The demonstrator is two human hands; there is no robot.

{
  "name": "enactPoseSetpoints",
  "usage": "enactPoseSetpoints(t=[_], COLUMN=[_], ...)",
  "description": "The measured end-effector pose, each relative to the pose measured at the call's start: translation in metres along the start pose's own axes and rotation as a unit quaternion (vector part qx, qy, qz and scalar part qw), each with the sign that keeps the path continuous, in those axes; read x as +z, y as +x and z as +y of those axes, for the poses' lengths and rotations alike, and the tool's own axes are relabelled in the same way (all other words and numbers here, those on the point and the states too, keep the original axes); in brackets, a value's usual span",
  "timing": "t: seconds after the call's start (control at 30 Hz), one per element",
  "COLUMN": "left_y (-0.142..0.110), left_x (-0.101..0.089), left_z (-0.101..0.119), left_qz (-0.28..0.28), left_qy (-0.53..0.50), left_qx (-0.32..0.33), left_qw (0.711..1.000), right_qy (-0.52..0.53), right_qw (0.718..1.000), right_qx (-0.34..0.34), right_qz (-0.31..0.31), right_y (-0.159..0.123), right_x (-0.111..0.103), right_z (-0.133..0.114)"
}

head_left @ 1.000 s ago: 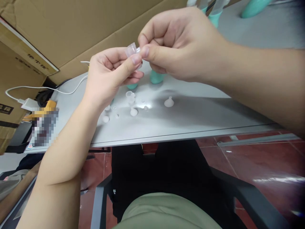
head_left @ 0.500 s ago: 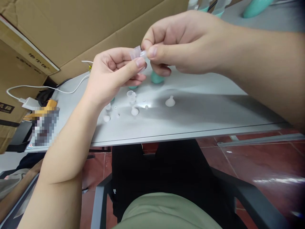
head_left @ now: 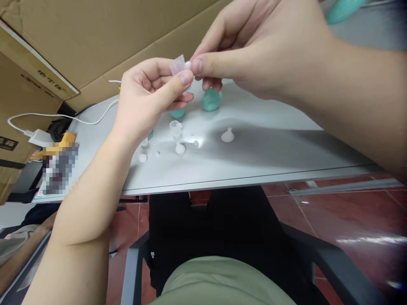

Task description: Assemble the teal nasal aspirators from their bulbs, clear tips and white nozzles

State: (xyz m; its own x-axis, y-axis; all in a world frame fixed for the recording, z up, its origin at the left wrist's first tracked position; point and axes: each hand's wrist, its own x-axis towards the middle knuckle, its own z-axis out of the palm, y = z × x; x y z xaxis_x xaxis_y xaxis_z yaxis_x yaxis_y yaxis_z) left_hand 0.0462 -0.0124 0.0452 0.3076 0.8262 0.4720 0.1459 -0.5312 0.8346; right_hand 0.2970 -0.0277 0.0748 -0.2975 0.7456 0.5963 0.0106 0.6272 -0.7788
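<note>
Above the table, my left hand [head_left: 149,91] is closed, with thumb and fingers pinching a translucent plastic piece [head_left: 177,64] that flares like a small cup. My right hand [head_left: 257,51] meets it from the other side. Its thumb and forefinger pinch a small clear plastic part [head_left: 188,65] at the end of that piece; the fingertips hide most of this part. Beneath the hands stand a teal rounded object [head_left: 211,100] and a second teal one [head_left: 178,113], both partly covered. A white funnel-shaped piece [head_left: 227,135] lies to their right.
On the grey table [head_left: 203,169] are a small clear cup [head_left: 175,127], a white dome-shaped piece [head_left: 180,148] and several tiny white parts. A white cable [head_left: 63,115] runs at the left near an orange object [head_left: 60,144]. Cardboard [head_left: 111,34] stands behind. Another person's arm [head_left: 25,250] shows lower left.
Both hands have risen slightly with the plastic pieces. My right hand has come nearer and now hides the tubes at the back; more of the teal objects shows below.
</note>
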Motion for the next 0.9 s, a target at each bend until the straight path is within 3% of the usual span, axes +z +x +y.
enactPoseSetpoints(t=[0.13, 0.33, 0.57, 0.67, 0.8, 0.9], left_y=[0.004, -0.005, 0.009, 0.004, -0.010, -0.014], left_x=[-0.007, -0.002, -0.008, -0.006, 0.001, 0.006], left_z=[-0.014, -0.014, -0.023, -0.014, 0.001, 0.007], left_qz=[-0.041, -0.026, -0.095, -0.094, -0.076, -0.104], left_qy=[0.048, 0.036, 0.060, 0.045, 0.110, 0.121], left_qx=[0.021, 0.068, 0.058, 0.106, 0.133, 0.152], left_qw=[0.998, 0.997, 0.992, 0.989, 0.982, 0.975], right_qy=[-0.037, -0.040, 0.014, 0.023, 0.030, 0.015], right_qw=[0.999, 0.999, 0.993, 0.985, 0.971, 0.966], right_qx=[0.009, 0.015, 0.034, 0.045, 0.076, 0.096], right_qz=[-0.008, -0.010, -0.113, -0.165, -0.224, -0.241], right_y=[0.001, 0.000, 0.006, 0.011, 0.016, 0.019], right_x=[-0.001, 0.001, -0.008, -0.016, -0.029, -0.037], right_z=[0.002, -0.002, 0.001, -0.004, -0.004, 0.001])
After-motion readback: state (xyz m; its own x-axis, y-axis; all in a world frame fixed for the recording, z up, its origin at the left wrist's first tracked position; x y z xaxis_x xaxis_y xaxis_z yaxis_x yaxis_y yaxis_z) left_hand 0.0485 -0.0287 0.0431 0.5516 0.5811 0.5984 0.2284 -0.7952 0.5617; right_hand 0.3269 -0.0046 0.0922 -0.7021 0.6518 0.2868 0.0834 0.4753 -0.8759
